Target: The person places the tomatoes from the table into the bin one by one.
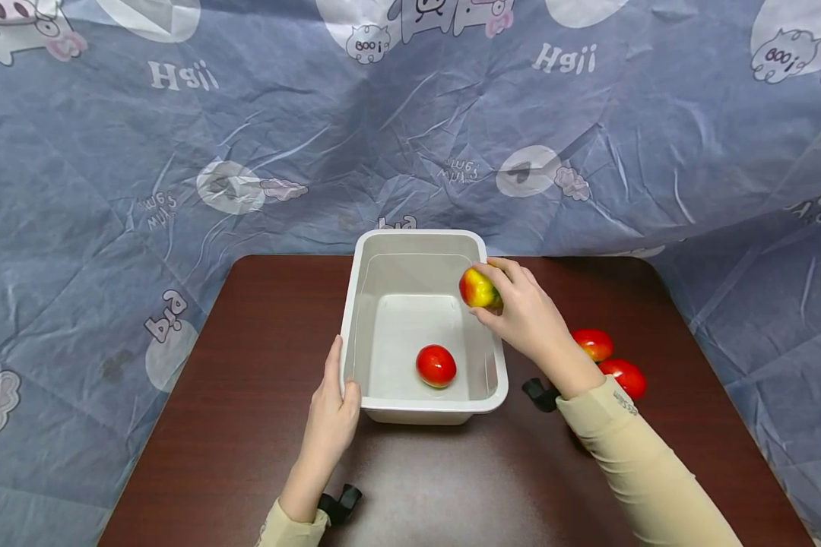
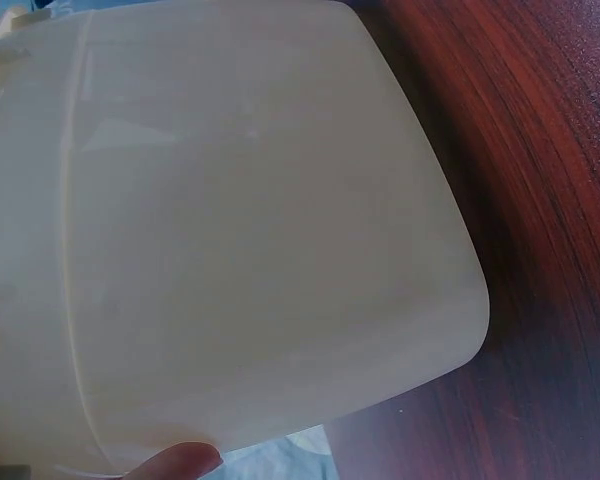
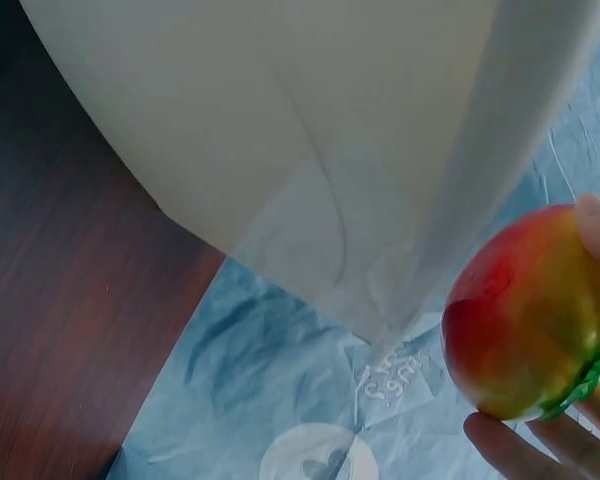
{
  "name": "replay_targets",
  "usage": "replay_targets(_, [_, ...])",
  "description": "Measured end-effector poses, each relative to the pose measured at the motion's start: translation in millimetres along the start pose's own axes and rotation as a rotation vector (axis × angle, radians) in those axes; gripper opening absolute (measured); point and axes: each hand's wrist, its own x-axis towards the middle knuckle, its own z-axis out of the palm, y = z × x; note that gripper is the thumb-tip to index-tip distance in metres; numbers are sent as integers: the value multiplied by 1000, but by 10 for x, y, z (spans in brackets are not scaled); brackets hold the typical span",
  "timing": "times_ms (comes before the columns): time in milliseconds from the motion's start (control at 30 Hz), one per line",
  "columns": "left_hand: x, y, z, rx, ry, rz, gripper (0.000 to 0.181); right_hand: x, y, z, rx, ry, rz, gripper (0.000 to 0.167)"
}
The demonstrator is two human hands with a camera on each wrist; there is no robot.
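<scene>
A pale grey plastic bin [image 1: 372, 304] stands on the table, and a smooth, shiny red fruit [image 1: 436, 366] lies inside it, towards the front. My left hand [image 1: 330, 414] holds the bin's left rim near the front corner, the thumb over the edge and the fingers along the outer wall. Its fingertip [image 2: 185, 460] shows beside the bin's outer wall in the left wrist view. Over the bin's right rim, my right hand [image 1: 525, 311] pinches a round red-and-yellow fruit [image 1: 477, 289] between thumb and fingers. Green leaves show on that fruit [image 3: 530, 320] in the right wrist view.
Two red fruits [image 1: 624, 377] lie on the dark wooden table [image 1: 280, 327] right of the bin, partly behind my right forearm. A blue printed cloth [image 1: 383, 137] hangs behind the table. Black straps [image 1: 340, 503] are on my wrists.
</scene>
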Motion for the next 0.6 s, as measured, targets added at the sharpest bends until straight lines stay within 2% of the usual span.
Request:
replay_targets(233, [-2,1,1,4,5,1,69,29,-47,75,9,-88,22,60])
replay_targets(600, [-1,-4,1,-3,6,8,69,39,-96,157,-3,-158,13,63])
